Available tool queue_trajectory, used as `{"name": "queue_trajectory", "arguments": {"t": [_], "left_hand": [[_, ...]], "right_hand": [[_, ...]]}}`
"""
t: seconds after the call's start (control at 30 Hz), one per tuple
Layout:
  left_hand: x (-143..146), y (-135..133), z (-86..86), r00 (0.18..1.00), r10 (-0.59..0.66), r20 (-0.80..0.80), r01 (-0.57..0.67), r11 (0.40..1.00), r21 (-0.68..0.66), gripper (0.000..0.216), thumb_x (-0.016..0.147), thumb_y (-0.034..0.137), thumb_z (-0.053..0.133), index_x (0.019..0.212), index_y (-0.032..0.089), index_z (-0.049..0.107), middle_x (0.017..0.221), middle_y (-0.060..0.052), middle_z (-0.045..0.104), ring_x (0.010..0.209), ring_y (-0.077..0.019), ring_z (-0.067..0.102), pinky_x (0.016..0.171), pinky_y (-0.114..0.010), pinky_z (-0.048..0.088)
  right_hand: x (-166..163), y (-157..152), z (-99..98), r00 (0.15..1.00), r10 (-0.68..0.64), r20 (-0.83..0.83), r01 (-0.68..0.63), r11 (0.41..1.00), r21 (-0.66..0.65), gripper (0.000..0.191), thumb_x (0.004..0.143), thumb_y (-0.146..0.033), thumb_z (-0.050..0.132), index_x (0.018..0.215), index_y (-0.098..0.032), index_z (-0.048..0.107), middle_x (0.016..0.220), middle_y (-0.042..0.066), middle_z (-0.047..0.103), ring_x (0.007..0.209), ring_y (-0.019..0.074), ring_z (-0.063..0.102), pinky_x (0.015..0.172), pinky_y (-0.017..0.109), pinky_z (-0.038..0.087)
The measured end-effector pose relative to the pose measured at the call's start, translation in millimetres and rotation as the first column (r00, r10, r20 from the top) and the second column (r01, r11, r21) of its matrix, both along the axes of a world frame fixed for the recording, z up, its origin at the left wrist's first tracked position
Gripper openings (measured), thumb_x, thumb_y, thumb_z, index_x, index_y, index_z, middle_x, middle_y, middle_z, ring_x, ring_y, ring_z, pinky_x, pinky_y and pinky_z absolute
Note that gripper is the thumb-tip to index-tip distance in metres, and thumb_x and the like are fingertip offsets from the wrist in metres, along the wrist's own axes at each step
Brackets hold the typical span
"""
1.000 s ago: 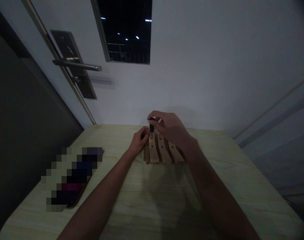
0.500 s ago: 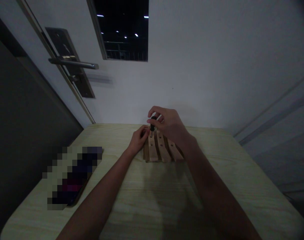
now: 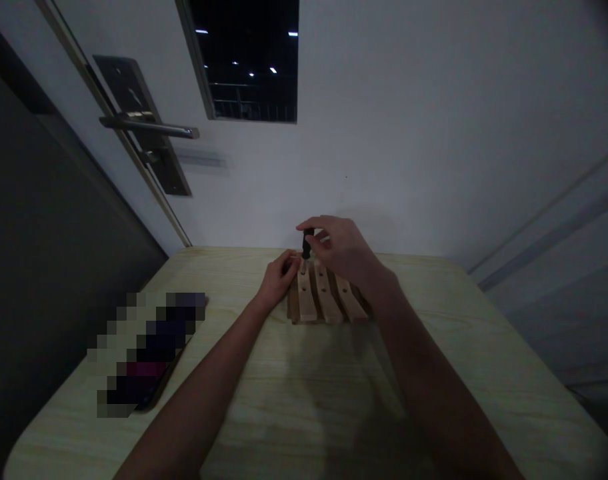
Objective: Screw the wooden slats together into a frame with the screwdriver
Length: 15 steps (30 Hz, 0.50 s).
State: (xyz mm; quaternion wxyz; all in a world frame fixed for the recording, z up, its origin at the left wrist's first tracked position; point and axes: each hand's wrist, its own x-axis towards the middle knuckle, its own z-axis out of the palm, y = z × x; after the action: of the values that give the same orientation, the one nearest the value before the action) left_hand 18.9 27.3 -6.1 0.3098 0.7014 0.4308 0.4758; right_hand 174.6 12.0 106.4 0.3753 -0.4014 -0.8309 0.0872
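A wooden piece (image 3: 307,311) with several pale slats lies on the table, dark holes showing in the slats. My left hand (image 3: 276,279) is closed on its far left corner, with part of the fingers hidden behind the wood. Above the leftmost slat, a short screwdriver (image 3: 307,245) with a black handle stands nearly upright. My right hand (image 3: 342,244) pinches that handle between thumb and fingers. The metal shaft points down at the upper hole of the slat; whether a screw sits there is too small to tell.
The pale wood-grain table (image 3: 264,413) meets a white door at the back. A phone-like dark object (image 3: 159,350), partly pixelated, lies on the left. Above it, a metal door handle (image 3: 154,127) sticks out from the door, beside a dark window (image 3: 249,60).
My right hand's fingers have shifted on the screwdriver handle, the index finger now reaching over its top. The left hand and the wooden piece have hardly moved.
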Motion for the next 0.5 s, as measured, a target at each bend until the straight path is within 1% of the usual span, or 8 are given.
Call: {"name": "queue_trajectory", "arguments": {"t": [0.1, 0.2, 0.23, 0.3, 0.4, 0.5], "left_hand": [[-0.2, 0.8, -1.2, 1.000, -0.005, 0.000, 0.005, 1.000, 0.017, 0.024, 0.088, 0.035, 0.044, 0.095, 0.015, 0.055, 0.082, -0.002, 0.065, 0.074, -0.0138, 0.059, 0.069, -0.023, 0.044], [-0.1, 1.3, -1.9, 1.000, -0.006, -0.003, 0.006, 1.000, 0.021, 0.025, 0.088, 0.036, 0.044, 0.094, 0.015, 0.056, 0.081, -0.002, 0.065, 0.072, -0.0133, 0.058, 0.067, -0.023, 0.043], [0.0, 1.3, -2.0, 1.000, -0.004, -0.001, 0.004, 1.000, 0.020, 0.025, 0.088, 0.036, 0.044, 0.094, 0.015, 0.056, 0.081, -0.002, 0.064, 0.071, -0.0129, 0.058, 0.067, -0.023, 0.043], [0.1, 1.2, -2.0, 1.000, -0.006, 0.007, 0.006, 1.000, 0.016, 0.025, 0.088, 0.036, 0.044, 0.094, 0.015, 0.055, 0.081, -0.002, 0.064, 0.071, -0.0123, 0.057, 0.066, -0.022, 0.043], [0.3, 0.6, -1.7, 1.000, -0.006, 0.018, 0.006, 1.000, 0.006, 0.025, 0.088, 0.036, 0.044, 0.096, 0.015, 0.055, 0.081, -0.002, 0.064, 0.070, -0.0122, 0.057, 0.066, -0.023, 0.043], [0.3, -0.2, -0.8, 1.000, 0.003, 0.009, -0.003, 1.000, 0.004, 0.024, 0.087, 0.037, 0.045, 0.095, 0.016, 0.055, 0.078, -0.001, 0.064, 0.069, -0.0126, 0.056, 0.066, -0.023, 0.043]], "right_hand": [[-0.5, -0.6, 3.8, 1.000, -0.005, 0.017, 0.005, 1.000, -0.023, 0.028, 0.078, -0.019, 0.054, 0.105, -0.020, 0.062, 0.088, 0.003, 0.065, 0.074, 0.0133, 0.057, 0.071, 0.027, 0.044], [-1.3, -0.9, 6.1, 0.998, -0.044, 0.050, 0.045, 0.999, -0.023, 0.015, 0.076, -0.024, 0.061, 0.090, -0.021, 0.064, 0.079, 0.001, 0.063, 0.071, 0.0129, 0.056, 0.068, 0.026, 0.042], [-1.6, -1.0, 6.2, 0.997, -0.061, 0.055, 0.062, 0.998, -0.020, 0.011, 0.076, -0.025, 0.061, 0.086, -0.021, 0.065, 0.080, 0.001, 0.063, 0.071, 0.0131, 0.056, 0.067, 0.026, 0.041], [-1.8, -2.0, 5.5, 0.993, -0.103, 0.053, 0.103, 0.995, -0.008, 0.011, 0.078, -0.028, 0.061, 0.085, -0.021, 0.066, 0.082, 0.002, 0.065, 0.073, 0.0138, 0.057, 0.067, 0.026, 0.041], [-0.7, -4.5, 2.5, 0.985, -0.167, 0.045, 0.165, 0.985, 0.046, 0.016, 0.081, -0.029, 0.058, 0.092, -0.022, 0.068, 0.090, 0.004, 0.068, 0.077, 0.0157, 0.059, 0.073, 0.029, 0.042], [1.4, -5.3, -0.8, 0.985, -0.163, 0.048, 0.158, 0.983, 0.089, 0.023, 0.083, -0.025, 0.055, 0.101, -0.021, 0.068, 0.099, 0.006, 0.068, 0.082, 0.0170, 0.060, 0.082, 0.032, 0.042]]}}
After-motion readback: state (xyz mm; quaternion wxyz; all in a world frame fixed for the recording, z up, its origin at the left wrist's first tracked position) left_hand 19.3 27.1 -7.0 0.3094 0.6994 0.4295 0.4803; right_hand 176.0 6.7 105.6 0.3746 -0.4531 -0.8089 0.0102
